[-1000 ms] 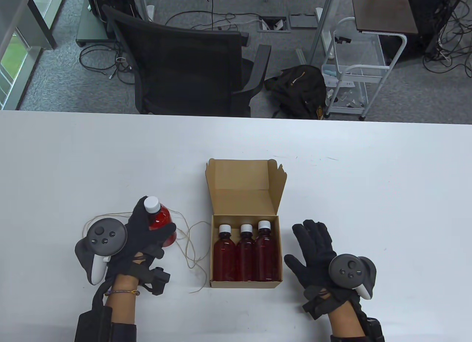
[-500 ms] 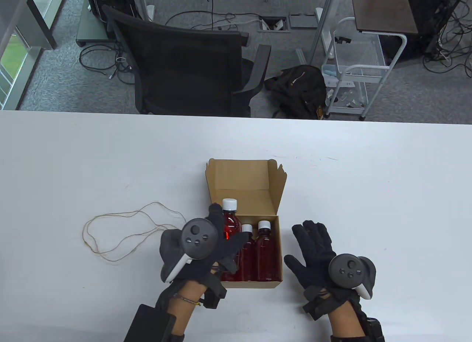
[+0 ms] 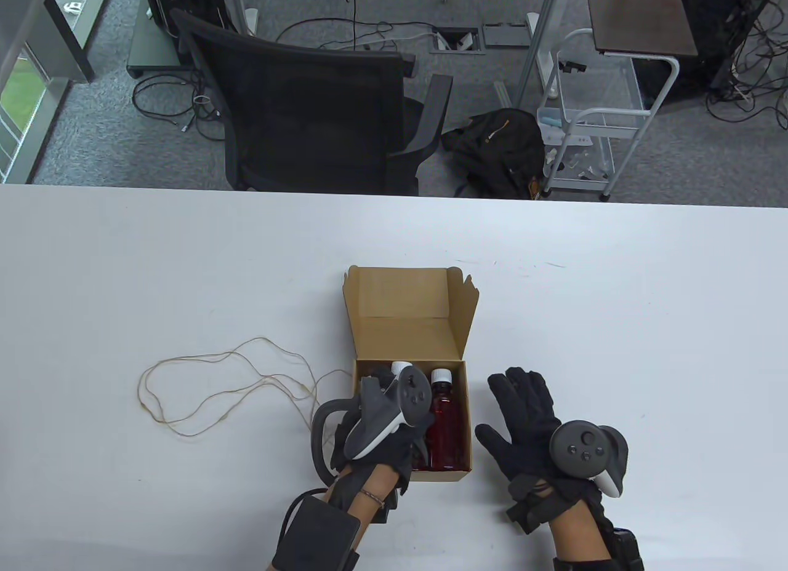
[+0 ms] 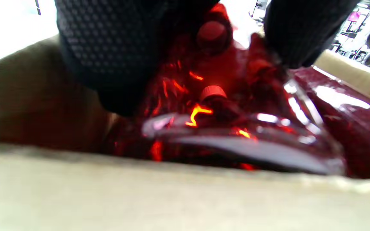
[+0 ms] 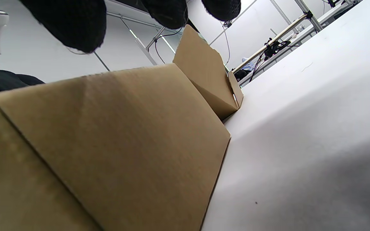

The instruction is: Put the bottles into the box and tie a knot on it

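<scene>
An open cardboard box point(image 3: 458, 349) stands mid-table, its lid folded back. My left hand point(image 3: 385, 386) reaches down into the box's left side and grips a red bottle by its body; only the white cap point(image 3: 401, 368) shows past the tracker. In the left wrist view, my gloved fingers point(image 4: 108, 57) curl round that red bottle point(image 4: 223, 128) just inside the box wall point(image 4: 172, 199). Another red bottle point(image 3: 444, 423) lies along the box's right side. The bottles beneath my hand are hidden. My right hand point(image 3: 520, 399) lies flat on the table right of the box, holding nothing.
A thin loose string point(image 3: 228, 386) lies in loops on the white table point(image 3: 615, 319) left of the box. In the right wrist view the box's side point(image 5: 108, 144) is very close. An office chair point(image 3: 308, 103) stands beyond the far edge.
My left hand carried the red bottle rightward from above the string and lowered it into the box's left side. The right hand has not moved.
</scene>
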A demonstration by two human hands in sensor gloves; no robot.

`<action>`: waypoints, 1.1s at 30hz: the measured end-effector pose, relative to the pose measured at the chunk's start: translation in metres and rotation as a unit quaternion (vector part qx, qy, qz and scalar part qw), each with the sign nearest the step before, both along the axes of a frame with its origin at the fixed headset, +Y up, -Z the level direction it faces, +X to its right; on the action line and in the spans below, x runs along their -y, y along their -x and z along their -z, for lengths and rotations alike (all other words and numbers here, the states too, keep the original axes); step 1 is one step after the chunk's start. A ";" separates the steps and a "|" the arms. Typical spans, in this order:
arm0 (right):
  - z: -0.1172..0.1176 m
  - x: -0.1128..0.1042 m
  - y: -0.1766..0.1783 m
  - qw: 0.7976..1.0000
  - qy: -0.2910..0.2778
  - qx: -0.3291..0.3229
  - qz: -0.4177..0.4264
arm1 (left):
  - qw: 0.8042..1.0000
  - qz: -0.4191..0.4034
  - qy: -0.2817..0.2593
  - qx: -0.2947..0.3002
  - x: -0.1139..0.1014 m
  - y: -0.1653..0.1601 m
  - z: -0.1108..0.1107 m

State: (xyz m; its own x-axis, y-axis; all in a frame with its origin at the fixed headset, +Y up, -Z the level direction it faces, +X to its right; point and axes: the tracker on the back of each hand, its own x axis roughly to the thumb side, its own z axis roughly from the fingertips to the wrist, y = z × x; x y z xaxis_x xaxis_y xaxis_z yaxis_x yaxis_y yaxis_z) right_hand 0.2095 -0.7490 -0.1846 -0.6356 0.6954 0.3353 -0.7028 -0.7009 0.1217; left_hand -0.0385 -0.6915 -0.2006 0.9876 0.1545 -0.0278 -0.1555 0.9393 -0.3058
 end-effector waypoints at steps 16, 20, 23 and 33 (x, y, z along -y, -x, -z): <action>0.001 0.002 0.001 1.000 0.010 -0.007 0.008 | 0.944 -0.261 -0.203 -0.005 -0.042 0.084 -0.026; 0.004 0.007 0.003 0.998 0.027 -0.034 0.049 | 0.912 -0.359 -0.196 -0.022 -0.008 0.113 -0.024; 0.005 0.011 0.003 0.997 0.035 -0.039 0.061 | 0.884 -0.444 -0.146 -0.033 0.024 0.126 -0.020; 0.005 0.021 0.011 0.990 0.063 -0.050 0.119 | 0.871 -0.485 -0.072 -0.011 0.068 0.141 -0.015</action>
State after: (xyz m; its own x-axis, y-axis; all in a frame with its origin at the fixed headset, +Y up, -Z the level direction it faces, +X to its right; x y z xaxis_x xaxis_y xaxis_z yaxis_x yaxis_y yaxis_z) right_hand 0.1990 -0.7702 -0.1894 -0.4166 0.8617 0.2897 -0.8264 -0.4917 0.2743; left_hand -0.1792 -0.7592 -0.1855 0.3897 0.9199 0.0438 -0.9020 0.3908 -0.1833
